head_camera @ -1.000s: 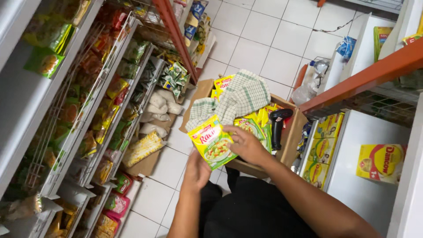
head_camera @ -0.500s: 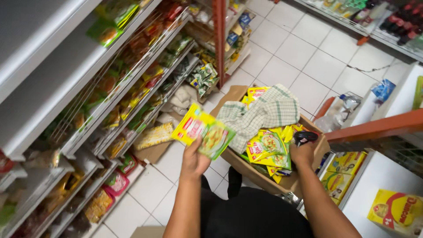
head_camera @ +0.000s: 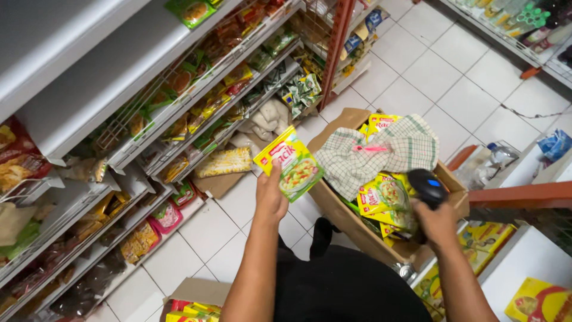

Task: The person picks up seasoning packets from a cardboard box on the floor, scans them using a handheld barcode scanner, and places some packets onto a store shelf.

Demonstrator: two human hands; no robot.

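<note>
While raised, right hand (head_camera: 438, 223) grips scanner (head_camera: 428, 186).

Bright, even overhead light fills the aisle, leaving only soft shadows under the shelves (head_camera: 119, 89) left of the hands. The white floor tiles (head_camera: 417, 71) beyond them carry a mild sheen without harsh glare. Wide-angle distortion bends the shelf edges, and the far corners look slightly soft.

Two bare forearms, no sleeves showing. Left hand (head_camera: 271, 200) and right hand (head_camera: 438, 223) ungloved. Black clothing (head_camera: 345, 286) on lap, dark shoe (head_camera: 322, 235).
</note>
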